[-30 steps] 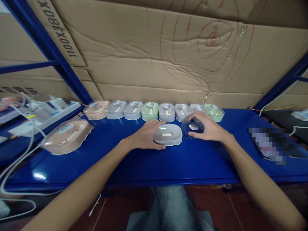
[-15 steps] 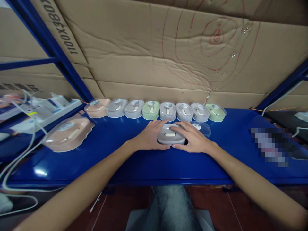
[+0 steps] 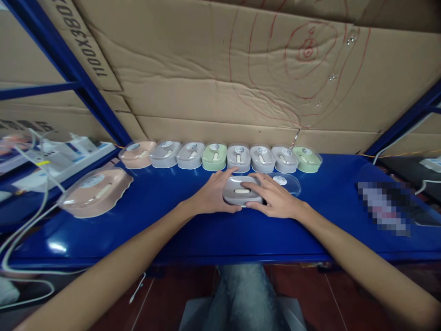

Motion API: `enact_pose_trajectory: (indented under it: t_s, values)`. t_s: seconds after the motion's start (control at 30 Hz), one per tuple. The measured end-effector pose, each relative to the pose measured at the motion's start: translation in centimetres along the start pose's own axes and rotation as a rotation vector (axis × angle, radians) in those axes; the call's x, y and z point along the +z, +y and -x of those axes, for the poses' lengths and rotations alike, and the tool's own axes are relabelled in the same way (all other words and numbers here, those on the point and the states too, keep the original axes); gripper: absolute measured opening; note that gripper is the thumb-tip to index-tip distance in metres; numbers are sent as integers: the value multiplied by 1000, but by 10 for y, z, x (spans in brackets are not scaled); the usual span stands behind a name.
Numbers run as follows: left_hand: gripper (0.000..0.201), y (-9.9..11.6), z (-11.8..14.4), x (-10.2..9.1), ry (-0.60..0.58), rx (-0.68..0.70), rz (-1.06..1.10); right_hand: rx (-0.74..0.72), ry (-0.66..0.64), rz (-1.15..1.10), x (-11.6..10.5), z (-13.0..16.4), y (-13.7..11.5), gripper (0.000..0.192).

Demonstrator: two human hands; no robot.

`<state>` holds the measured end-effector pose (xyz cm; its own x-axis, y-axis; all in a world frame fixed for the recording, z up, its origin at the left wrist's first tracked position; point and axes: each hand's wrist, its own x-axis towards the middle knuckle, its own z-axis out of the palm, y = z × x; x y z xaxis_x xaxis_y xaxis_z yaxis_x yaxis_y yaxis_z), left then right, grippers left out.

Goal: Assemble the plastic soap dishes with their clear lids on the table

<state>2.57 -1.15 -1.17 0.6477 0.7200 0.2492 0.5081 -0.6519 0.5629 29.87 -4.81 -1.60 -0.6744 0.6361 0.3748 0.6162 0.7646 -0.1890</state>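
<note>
A grey soap-dish box (image 3: 240, 191) with a pale bar inside sits on the blue table (image 3: 213, 230). My left hand (image 3: 211, 195) grips its left side. My right hand (image 3: 274, 198) holds its right side, fingers lying over the top. A clear lid (image 3: 287, 183) with a round sticker lies on the table just behind my right hand. Along the back runs a row of several lidded boxes (image 3: 220, 156) in pink, grey and green.
A larger pink lidded dish (image 3: 94, 191) sits at the left. White power strips and cables (image 3: 51, 158) lie on the left shelf. A blurred flat object (image 3: 386, 207) rests at the right. Cardboard (image 3: 223, 69) walls the back, with blue shelf posts (image 3: 86, 92) at both sides.
My right hand let go of the clear lid, left it on the table, and moved left onto the grey box. My left hand stayed on the box.
</note>
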Motion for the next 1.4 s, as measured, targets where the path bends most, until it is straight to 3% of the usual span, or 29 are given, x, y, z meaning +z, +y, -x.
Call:
enact_pose_trajectory:
  t_s: [0.33,0.63,0.93,1.4]
  values:
    - [131,-6,-1,2,17,-24,14,-37,77,53,2,2,-1,64]
    - [139,-2,1,-3,36,-79,71,43,126,-56,-6,4,6,60]
    - [145,-3,0,-5,31,-49,129,161,334,-198,-15,3,19,52]
    - [133,-4,-2,-13,-17,10,167,150,204,-81,-10,5,10,55]
